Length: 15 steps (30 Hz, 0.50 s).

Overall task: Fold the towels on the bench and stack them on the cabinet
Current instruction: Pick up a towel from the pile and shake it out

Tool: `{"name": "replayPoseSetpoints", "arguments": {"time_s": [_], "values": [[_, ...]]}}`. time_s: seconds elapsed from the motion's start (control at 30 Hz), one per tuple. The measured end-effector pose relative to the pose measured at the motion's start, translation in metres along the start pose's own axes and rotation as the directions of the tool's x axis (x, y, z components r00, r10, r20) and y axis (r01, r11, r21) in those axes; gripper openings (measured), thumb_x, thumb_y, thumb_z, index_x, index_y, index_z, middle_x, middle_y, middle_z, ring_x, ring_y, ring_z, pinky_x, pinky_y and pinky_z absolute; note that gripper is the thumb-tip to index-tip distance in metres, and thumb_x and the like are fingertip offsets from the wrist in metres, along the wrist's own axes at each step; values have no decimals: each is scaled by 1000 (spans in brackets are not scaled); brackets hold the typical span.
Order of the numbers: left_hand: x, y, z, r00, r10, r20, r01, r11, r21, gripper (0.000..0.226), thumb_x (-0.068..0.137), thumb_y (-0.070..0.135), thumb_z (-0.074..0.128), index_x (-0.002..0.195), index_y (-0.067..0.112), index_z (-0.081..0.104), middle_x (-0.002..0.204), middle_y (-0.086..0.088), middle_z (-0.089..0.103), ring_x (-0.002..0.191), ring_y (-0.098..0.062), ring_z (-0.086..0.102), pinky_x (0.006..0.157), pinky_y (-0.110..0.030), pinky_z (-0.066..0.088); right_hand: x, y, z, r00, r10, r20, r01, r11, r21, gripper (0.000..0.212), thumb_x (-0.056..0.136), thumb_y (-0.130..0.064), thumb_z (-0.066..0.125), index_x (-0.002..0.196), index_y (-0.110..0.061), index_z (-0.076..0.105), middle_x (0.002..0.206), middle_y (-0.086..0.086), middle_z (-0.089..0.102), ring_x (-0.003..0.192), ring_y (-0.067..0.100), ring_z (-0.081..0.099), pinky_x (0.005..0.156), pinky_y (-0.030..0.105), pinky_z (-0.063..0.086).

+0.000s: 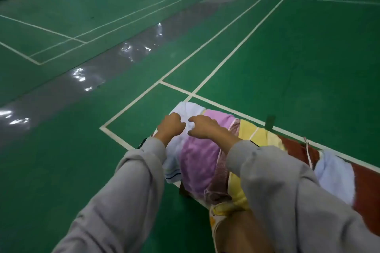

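- Pale towel (191, 109): lies flat at the far-left end of the bench, under both hands. Its striped hem hangs over the near edge at 6 o'clock from the hands.
- Left hand (171, 126): knuckles up, fingers curled down into the pale towel and gripping its cloth.
- Right hand (203, 127): just beside the left hand, at its 3 o'clock. Fingers and thumb are curled and pinch the same towel, close to where it meets the purple one.
- Grey sleeves (133, 181): cover both forearms, running from the wrists back towards 6 o'clock.
- Purple towel (195, 158): touches the pale towel at its 3 o'clock, lies across the bench and droops over the near edge.
- Pink towel (221, 170): shows as a narrow band between the purple towel and the yellow towel.
- Yellow towel (254, 132): at 3 o'clock from the right hand, partly behind the right sleeve.
- Light blue towel (333, 172): crumpled, at 4 o'clock from the hands, well apart from the yellow towel.
- Bench (368, 187): red-brown top, bare beside the light blue towel.
- Court floor (287, 57): green with white lines, and a glossy grey strip (102, 76) at 10 o'clock from the hands.
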<state>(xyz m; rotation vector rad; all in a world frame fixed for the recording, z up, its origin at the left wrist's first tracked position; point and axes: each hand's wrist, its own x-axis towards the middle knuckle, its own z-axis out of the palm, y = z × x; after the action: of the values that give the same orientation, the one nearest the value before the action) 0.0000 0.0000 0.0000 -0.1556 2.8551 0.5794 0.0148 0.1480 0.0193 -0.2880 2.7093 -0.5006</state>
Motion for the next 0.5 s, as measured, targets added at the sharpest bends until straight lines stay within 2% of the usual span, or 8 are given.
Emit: {"name": "replayPoseSetpoints", "arguments": {"time_s": [0.07, 0.13, 0.2, 0.27, 0.33, 0.43, 0.5], "values": [[10, 1, 6, 999, -38, -26, 38, 999, -20, 29, 95, 33, 60, 115, 12, 65, 121, -9, 68, 108, -33, 63, 79, -34, 47, 11, 1, 2, 1000, -7, 15, 8, 1000, -18, 64, 93, -37, 61, 153, -31, 42, 154, 3, 48, 134, 31, 50, 106, 46, 42], [16, 3, 13, 996, -85, -2, 84, 996, -21, 43, 91, 50, 61, 109, 11, 63, 117, -11, 68, 106, -36, 64, 76, -35, 46, 22, 4, 7, 999, 5, 34, -4, 1000, -24, 63, 92, -36, 60, 152, -32, 43, 150, 3, 51, 130, 31, 52, 102, 44, 43], [26, 2, 23, 991, -131, 38, 131, 991, 4, 66, 79, 65, 58, 114, 10, 64, 118, -14, 67, 107, -38, 63, 81, -39, 52, 33, 6, 12, 999, 18, 40, -17, 1000, -19, 64, 91, -33, 60, 153, -34, 43, 150, 3, 51, 129, 31, 54, 100, 43, 43], [35, -4, 36, 985, -166, 45, 165, 986, 31, 79, 70, 67, 55, 123, 10, 63, 122, -17, 65, 112, -40, 62, 90, -43, 53, 40, 9, 16, 999, 14, 49, -13, 1000, -20, 66, 91, -31, 60, 154, -34, 40, 151, 3, 48, 130, 32, 52, 102, 43, 41], [36, -8, 42, 985, -173, -12, 174, 984, 43, 71, 74, 61, 62, 122, 9, 60, 122, -17, 63, 114, -40, 61, 91, -43, 52, 40, 14, 24, 998, 7, 62, -6, 1000, -27, 60, 94, -36, 54, 153, -32, 41, 152, 6, 47, 130, 35, 51, 104, 46, 41], [35, -10, 38, 981, -160, -105, 164, 986, 27, 28, 84, 29, 63, 105, 10, 60, 115, -16, 65, 105, -40, 64, 79, -35, 49, 37, 22, 38, 997, 6, 78, -2, 998, -57, 57, 96, -36, 48, 152, -29, 42, 151, 8, 46, 130, 37, 50, 105, 50, 42], [33, -5, 30, 979, -145, -145, 151, 988, 33, 14, 84, 20, 58, 95, 11, 58, 108, -16, 67, 97, -39, 65, 75, -34, 47, 34, 23, 40, 997, 5, 76, -1, 998, -58, 57, 95, -35, 49, 151, -28, 43, 151, 8, 47, 129, 36, 50, 105, 50, 42]]}}
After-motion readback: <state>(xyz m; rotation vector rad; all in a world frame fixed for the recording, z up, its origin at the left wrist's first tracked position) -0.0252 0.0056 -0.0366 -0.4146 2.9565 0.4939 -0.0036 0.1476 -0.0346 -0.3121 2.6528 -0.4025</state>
